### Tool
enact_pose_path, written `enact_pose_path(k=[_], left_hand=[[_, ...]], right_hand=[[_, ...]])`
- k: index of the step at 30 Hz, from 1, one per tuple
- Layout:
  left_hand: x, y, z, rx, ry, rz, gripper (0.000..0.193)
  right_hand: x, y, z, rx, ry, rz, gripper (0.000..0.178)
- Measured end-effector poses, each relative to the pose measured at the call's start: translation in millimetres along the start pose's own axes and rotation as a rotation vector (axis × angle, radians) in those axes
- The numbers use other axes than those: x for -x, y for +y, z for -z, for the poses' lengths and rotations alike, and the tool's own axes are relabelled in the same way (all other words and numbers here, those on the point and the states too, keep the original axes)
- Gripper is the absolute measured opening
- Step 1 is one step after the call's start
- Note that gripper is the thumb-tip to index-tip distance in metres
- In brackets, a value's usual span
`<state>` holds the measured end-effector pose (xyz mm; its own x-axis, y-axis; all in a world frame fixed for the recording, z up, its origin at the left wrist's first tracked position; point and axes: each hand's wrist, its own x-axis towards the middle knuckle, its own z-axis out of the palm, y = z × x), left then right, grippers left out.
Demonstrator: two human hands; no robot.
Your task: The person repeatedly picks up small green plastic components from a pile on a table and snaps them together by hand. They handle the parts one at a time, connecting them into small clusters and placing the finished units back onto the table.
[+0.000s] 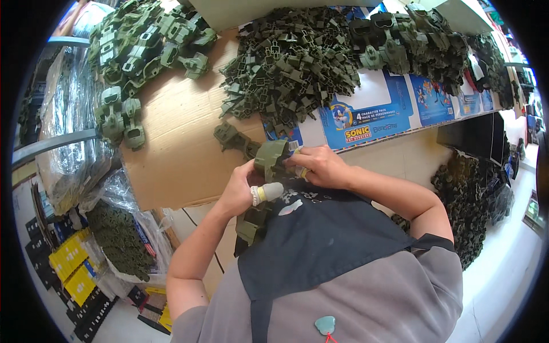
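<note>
1. My left hand and right hand are together at my chest, both clamped on one olive-green plastic part.
2. My left thumb wears a pale finger cot, pressed just under the part; my right fingers pinch its right side.
3. The part sits between my hands, just over the near edge of the cardboard sheet on the table.
4. More green pieces hang below my left hand against my dark apron.
5. A small green piece lies on the cardboard just beyond my hands.
6. Farther out, a heap of dark frames rests partly on blue printed cards.
7. Lighter green toy shells are piled at the far left; darker shells are piled at the far right.
8. On my left, by the floor, a clear bag holds green parts, next to yellow crates.
</note>
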<state>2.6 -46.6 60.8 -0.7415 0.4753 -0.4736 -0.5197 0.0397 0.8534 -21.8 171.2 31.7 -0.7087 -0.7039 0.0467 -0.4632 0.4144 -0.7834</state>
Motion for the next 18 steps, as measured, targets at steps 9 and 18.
enact_pose_path(k=[9,18], left_hand=[[-1.2,-1.2,19.5,0.023,0.181,0.016,0.048],[11.9,-37.1,37.1,0.794,0.260,0.016,0.049]], right_hand=[[-9.6,45.7,34.0,-0.458,-0.049,0.032,0.032],[34.9,308.7,47.2,0.320,0.741,-0.760,0.031]])
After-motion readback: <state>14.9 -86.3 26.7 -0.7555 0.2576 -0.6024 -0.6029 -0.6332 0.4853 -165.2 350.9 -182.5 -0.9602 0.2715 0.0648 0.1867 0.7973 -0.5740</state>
